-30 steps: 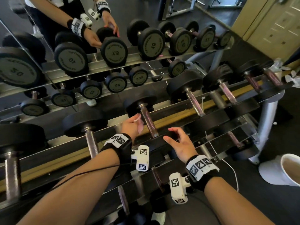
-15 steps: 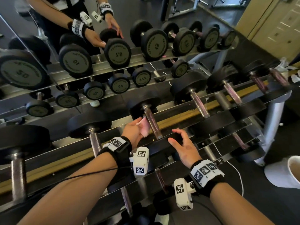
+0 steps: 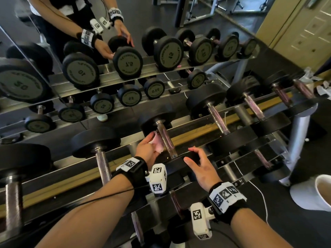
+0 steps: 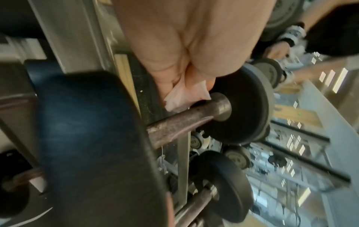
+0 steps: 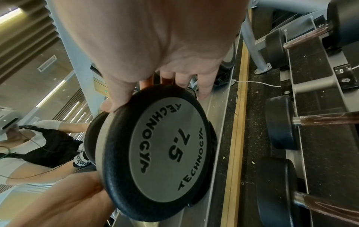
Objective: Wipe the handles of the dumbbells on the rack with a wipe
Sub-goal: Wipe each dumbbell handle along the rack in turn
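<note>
- Now the left hand (image 3: 146,149) pinches a pink wipe (image 3: 158,144) against the left side of the 7.5 dumbbell's handle (image 3: 166,142), near the far head; half a second ago the wipe sat lower, about mid-handle, so the stroke has travelled away from the person.
- From the left wrist view, the wipe (image 4: 182,98) touches the handle (image 4: 180,122) just beside its collar, bunched between curled fingers.
- Meanwhile the right hand (image 3: 200,165) grips the near head of the dumbbell (image 5: 155,153), thumb on one side and fingers over the rim, as it did a second ago, steadying it on the rack (image 3: 223,126).
- Judging by this, the handle is close to wiped along its length; a return stroke or a turn may remain.
- Handles further right and left on the rack wait their turn.
</note>
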A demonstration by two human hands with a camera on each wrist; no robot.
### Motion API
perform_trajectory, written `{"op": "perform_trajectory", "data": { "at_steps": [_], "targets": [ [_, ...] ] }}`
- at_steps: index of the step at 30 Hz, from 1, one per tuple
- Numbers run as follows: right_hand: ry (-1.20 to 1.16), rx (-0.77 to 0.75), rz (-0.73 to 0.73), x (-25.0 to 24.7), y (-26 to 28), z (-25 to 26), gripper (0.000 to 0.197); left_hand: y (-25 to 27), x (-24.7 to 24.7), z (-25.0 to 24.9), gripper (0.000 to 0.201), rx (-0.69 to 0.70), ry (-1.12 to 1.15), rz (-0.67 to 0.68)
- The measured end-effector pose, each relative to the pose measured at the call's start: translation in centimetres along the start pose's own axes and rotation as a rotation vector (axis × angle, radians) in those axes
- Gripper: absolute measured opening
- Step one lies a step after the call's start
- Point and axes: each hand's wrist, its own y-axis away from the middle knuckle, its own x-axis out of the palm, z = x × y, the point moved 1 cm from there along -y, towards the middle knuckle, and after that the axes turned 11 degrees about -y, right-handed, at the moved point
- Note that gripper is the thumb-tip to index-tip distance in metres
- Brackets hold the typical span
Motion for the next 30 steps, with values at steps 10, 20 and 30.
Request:
{"op": "perform_trajectory", "data": {
  "at_steps": [10,20,30],
  "targets": [
    [0.015,0.015,0.017,-0.1,0.0,0.2,0.043,-0.5,1.8,-0.5,0.036,0.016,-0.002,0.114],
    [0.049,0.031,0.018,0.0,0.0,0.3,0.042,0.4,1.9,-0.8,0.035,0.038,-0.047,0.028],
    [0.039,0.051,0.050,-0.2,0.0,0.6,0.041,0.3,-0.4,0.2,0.042,0.031,-0.046,-0.050]
  ]
}}
